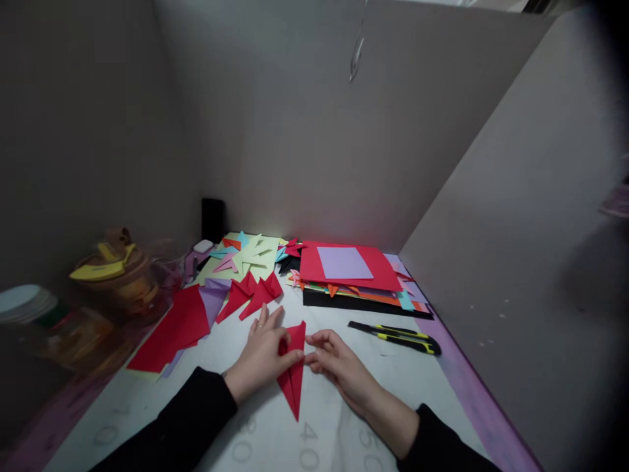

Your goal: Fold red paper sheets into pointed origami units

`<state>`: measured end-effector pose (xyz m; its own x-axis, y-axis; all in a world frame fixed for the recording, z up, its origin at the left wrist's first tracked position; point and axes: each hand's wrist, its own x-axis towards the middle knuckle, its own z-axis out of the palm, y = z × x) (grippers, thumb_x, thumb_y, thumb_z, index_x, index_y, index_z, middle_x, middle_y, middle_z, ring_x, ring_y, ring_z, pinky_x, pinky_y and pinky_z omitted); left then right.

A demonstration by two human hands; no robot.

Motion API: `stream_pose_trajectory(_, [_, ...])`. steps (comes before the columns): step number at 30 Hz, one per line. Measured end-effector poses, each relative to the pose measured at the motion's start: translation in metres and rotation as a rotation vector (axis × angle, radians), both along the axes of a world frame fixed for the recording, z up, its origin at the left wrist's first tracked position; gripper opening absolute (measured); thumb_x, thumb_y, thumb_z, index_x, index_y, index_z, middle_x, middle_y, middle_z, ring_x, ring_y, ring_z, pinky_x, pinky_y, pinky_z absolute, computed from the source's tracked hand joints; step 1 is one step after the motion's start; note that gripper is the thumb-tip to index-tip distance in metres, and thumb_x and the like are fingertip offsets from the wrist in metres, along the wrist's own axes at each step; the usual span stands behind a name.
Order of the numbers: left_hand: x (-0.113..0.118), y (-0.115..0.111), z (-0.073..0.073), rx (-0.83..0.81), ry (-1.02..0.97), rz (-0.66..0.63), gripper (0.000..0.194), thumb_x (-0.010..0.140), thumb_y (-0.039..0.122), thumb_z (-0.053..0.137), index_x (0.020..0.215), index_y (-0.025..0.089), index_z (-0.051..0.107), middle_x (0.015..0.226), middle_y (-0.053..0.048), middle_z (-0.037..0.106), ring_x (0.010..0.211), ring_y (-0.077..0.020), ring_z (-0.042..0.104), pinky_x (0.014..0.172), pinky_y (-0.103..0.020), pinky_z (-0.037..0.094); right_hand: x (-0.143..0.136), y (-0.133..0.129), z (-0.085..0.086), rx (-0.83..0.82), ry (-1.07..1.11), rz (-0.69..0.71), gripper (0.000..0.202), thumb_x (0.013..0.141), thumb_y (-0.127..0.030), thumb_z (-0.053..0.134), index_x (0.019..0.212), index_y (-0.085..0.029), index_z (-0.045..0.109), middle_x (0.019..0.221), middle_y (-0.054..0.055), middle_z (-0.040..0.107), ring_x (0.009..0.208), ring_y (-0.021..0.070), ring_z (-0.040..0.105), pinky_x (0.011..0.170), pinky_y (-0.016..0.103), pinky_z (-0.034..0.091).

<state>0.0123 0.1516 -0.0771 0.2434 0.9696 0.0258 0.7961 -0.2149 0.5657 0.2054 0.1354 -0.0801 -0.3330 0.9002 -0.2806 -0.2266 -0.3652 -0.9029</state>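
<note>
A red folded paper (pixel 296 373), narrow with a point toward me, lies on the white mat in front of me. My left hand (pixel 265 351) grips it from the left, thumb across its face and index finger curled at its upper part, while the other fingers spread away. At the paper's right edge is my right hand (pixel 339 364), its thumb and index fingertips slightly apart and nothing visible between them. Whether those fingertips touch the edge I cannot tell. Beyond my left hand lie two red folded paper pieces (pixel 263 295).
Red and purple sheets (pixel 171 331) lie left. At the back are folded paper shapes (pixel 253 252) and a paper stack (pixel 383 269). A box cutter (pixel 398 337) rests right. Blurred containers (pixel 118 275) stand far left. Grey panels (pixel 295 131) enclose the table.
</note>
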Motion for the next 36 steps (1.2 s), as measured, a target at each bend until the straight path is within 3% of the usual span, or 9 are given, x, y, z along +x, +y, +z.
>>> stream_pose_trajectory(6, [0.005,-0.005,0.010,0.010,-0.286,0.112,0.020,0.080,0.032,0.059,0.067,0.017,0.060,0.147,-0.012,0.038,0.141,-0.0394,0.007,0.108,-0.062,0.014,-0.004,-0.002,-0.010,0.162,-0.125,-0.030,0.043,0.067,-0.039,0.074,0.099,-0.022,0.050,0.090,0.000,0.055,0.062,0.0082,0.050,0.055,0.021,0.038])
stream_pose_trajectory(11, [0.009,-0.017,0.020,0.031,-0.557,0.108,0.022,0.080,0.033,0.059,0.065,0.018,0.063,0.144,-0.011,0.043,0.140,-0.0329,0.019,0.111,-0.052,0.019,-0.010,-0.009,-0.015,0.339,-0.469,0.181,0.018,0.072,-0.030,0.065,0.066,-0.016,0.054,0.056,-0.004,0.048,0.050,0.0089,0.042,0.047,0.021,0.027])
stream_pose_trajectory(16, [0.011,-0.019,0.021,0.084,-0.580,0.132,0.018,0.081,0.034,0.058,0.077,0.019,0.068,0.146,-0.012,0.039,0.140,-0.0321,0.022,0.110,-0.051,0.023,-0.012,-0.016,-0.011,0.451,-0.624,0.179,0.020,0.074,-0.019,0.056,0.055,-0.017,0.048,0.049,-0.005,0.042,0.046,0.0074,0.036,0.045,0.021,0.024])
stream_pose_trajectory(21, [0.011,-0.019,0.027,0.136,-0.549,0.110,0.022,0.084,0.033,0.054,0.071,0.018,0.064,0.146,-0.012,0.040,0.139,-0.0313,0.025,0.111,-0.050,0.022,-0.010,-0.018,-0.009,0.513,-0.689,0.234,0.020,0.073,-0.018,0.055,0.055,-0.017,0.046,0.049,-0.006,0.040,0.046,0.0069,0.035,0.045,0.021,0.021])
stream_pose_trajectory(24, [0.006,-0.018,0.033,0.192,-0.524,0.114,0.023,0.086,0.032,0.052,0.069,0.019,0.062,0.145,-0.010,0.041,0.139,-0.0295,0.024,0.111,-0.049,0.022,-0.009,-0.016,-0.008,0.514,-0.651,0.243,0.024,0.075,-0.020,0.054,0.054,-0.017,0.043,0.049,-0.006,0.038,0.047,0.0069,0.033,0.045,0.021,0.021])
stream_pose_trajectory(29, [-0.019,-0.005,0.037,0.282,-0.599,0.302,0.024,0.086,0.038,0.053,0.074,0.020,0.061,0.140,-0.010,0.047,0.134,-0.0281,0.035,0.111,-0.046,0.022,-0.004,-0.011,-0.009,0.416,-0.487,0.206,0.030,0.077,-0.034,0.058,0.056,-0.017,0.045,0.052,-0.005,0.041,0.050,0.0083,0.034,0.047,0.021,0.026])
stream_pose_trajectory(33, [-0.024,0.000,0.022,0.195,-0.718,0.303,0.027,0.088,0.040,0.049,0.071,0.020,0.052,0.124,-0.012,0.057,0.124,-0.0261,0.045,0.104,-0.044,0.031,0.002,-0.002,-0.017,0.251,-0.216,-0.008,0.039,0.080,-0.055,0.056,0.071,-0.018,0.052,0.057,-0.003,0.048,0.049,0.0098,0.038,0.047,0.021,0.030])
stream_pose_trajectory(35, [-0.015,-0.002,0.010,0.122,-0.859,0.306,0.023,0.078,0.038,0.064,0.087,0.021,0.050,0.128,-0.012,0.051,0.123,-0.0256,0.046,0.099,-0.042,0.037,0.004,0.001,-0.019,0.231,-0.129,-0.085,0.039,0.082,-0.056,0.055,0.077,-0.017,0.055,0.060,-0.002,0.052,0.052,0.0107,0.042,0.050,0.022,0.034])
stream_pose_trajectory(36, [-0.009,-0.004,0.004,0.058,-0.940,0.287,0.039,0.070,0.035,0.072,0.099,0.022,0.048,0.131,-0.013,0.047,0.118,-0.0253,0.050,0.095,-0.040,0.040,0.004,0.002,-0.019,0.237,-0.096,-0.102,0.037,0.083,-0.055,0.055,0.081,-0.018,0.056,0.063,-0.001,0.054,0.054,0.0113,0.044,0.053,0.022,0.036])
